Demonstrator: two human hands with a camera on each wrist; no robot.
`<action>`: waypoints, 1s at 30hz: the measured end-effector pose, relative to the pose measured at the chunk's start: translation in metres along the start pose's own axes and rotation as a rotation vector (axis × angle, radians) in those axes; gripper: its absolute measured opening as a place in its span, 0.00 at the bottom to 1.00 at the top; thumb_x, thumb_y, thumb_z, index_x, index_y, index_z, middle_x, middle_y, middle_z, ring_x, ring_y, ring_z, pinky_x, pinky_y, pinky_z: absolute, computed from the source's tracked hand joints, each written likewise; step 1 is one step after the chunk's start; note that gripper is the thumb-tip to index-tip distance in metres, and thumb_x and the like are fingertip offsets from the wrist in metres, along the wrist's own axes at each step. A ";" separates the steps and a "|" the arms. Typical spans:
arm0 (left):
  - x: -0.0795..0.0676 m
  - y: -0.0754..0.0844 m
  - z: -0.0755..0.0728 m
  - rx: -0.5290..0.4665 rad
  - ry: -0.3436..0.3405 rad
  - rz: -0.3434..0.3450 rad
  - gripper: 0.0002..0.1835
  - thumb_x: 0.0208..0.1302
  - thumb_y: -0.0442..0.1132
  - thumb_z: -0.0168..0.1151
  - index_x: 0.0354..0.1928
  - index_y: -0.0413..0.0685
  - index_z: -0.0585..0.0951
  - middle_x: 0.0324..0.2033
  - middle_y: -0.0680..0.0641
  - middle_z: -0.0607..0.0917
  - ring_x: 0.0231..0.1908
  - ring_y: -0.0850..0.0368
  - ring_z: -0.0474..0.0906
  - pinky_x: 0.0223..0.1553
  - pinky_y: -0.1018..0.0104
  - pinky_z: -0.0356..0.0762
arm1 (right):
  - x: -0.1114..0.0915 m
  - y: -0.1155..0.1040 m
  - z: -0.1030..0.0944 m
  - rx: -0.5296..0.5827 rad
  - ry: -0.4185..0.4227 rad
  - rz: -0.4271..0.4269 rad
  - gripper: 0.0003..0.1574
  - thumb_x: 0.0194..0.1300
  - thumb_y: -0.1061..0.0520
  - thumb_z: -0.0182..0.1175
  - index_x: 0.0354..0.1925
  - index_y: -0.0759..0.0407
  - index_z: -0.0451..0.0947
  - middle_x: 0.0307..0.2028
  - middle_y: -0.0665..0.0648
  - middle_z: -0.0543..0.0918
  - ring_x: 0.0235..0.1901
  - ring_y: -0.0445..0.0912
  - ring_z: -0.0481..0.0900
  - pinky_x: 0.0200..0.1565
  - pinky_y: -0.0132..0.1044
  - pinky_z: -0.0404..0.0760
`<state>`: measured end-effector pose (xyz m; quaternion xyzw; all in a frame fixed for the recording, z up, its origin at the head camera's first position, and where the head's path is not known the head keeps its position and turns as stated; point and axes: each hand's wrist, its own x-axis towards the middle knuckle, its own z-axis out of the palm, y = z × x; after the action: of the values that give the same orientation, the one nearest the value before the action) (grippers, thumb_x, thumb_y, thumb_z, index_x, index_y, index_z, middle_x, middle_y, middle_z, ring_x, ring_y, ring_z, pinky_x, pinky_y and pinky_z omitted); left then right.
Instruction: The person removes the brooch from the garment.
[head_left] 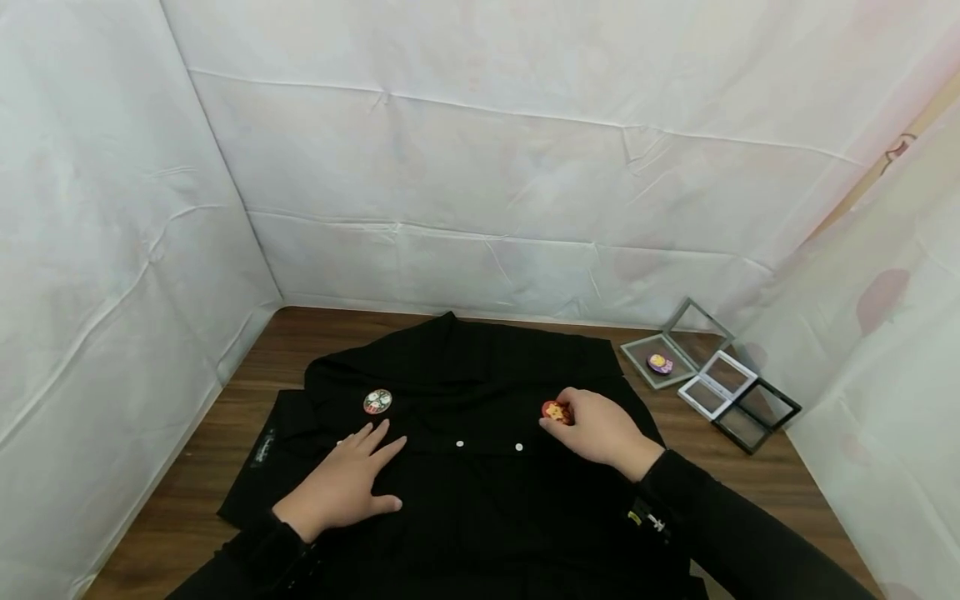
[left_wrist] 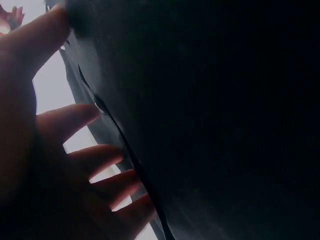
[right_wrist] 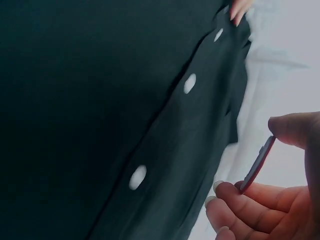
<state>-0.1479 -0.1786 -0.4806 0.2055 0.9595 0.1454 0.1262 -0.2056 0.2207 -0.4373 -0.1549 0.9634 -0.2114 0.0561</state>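
A black shirt (head_left: pixel 465 525) with white buttons (right_wrist: pixel 138 177) lies spread over the wooden table. My right hand (head_left: pixel 603 429) pinches a round red badge (head_left: pixel 556 412) with a yellow star-like figure between thumb and fingers. In the right wrist view that badge (right_wrist: pixel 257 165) appears edge-on, held over the shirt. With fingers spread, my left hand (head_left: pixel 345 487) rests on the shirt's left part, near the row of buttons. Just beyond its fingertips, a round badge (head_left: pixel 377 402) with a dark, white and red picture sits on the shirt.
At the right stand an opened grey-green case (head_left: pixel 637 369) with a purple and yellow badge (head_left: pixel 660 363) in it, a white opened case (head_left: pixel 701 412) and a black one (head_left: pixel 790 407). White cloth walls (head_left: pixel 480 183) enclose the table (head_left: pixel 172 500) at the back and sides.
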 end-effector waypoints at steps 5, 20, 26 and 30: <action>0.000 -0.001 0.001 -0.004 -0.025 -0.017 0.48 0.58 0.64 0.74 0.77 0.56 0.69 0.78 0.38 0.59 0.77 0.32 0.51 0.69 0.28 0.54 | 0.003 0.033 -0.006 -0.064 0.015 0.085 0.32 0.71 0.36 0.63 0.54 0.62 0.80 0.33 0.51 0.80 0.26 0.43 0.73 0.32 0.42 0.73; 0.001 -0.001 0.003 0.005 -0.018 -0.022 0.48 0.57 0.64 0.75 0.77 0.56 0.69 0.78 0.38 0.60 0.76 0.32 0.52 0.70 0.30 0.55 | 0.005 0.119 -0.048 -0.119 -0.006 0.317 0.42 0.76 0.39 0.55 0.61 0.79 0.69 0.38 0.68 0.80 0.31 0.58 0.78 0.35 0.52 0.73; 0.000 0.000 0.002 0.004 -0.008 -0.013 0.48 0.57 0.63 0.75 0.77 0.55 0.70 0.77 0.37 0.61 0.76 0.32 0.52 0.70 0.31 0.54 | 0.011 0.148 -0.053 -0.152 -0.018 0.380 0.32 0.77 0.44 0.53 0.48 0.77 0.74 0.39 0.74 0.80 0.36 0.65 0.80 0.39 0.59 0.75; 0.000 -0.001 0.003 0.009 -0.010 -0.012 0.48 0.57 0.64 0.75 0.77 0.55 0.69 0.77 0.37 0.61 0.76 0.32 0.52 0.70 0.30 0.55 | 0.011 0.160 -0.054 -0.151 -0.016 0.398 0.26 0.77 0.46 0.52 0.39 0.71 0.76 0.33 0.70 0.80 0.31 0.62 0.79 0.35 0.56 0.72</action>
<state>-0.1477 -0.1787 -0.4834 0.2010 0.9607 0.1394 0.1309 -0.2695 0.3759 -0.4572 0.0330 0.9876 -0.1223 0.0929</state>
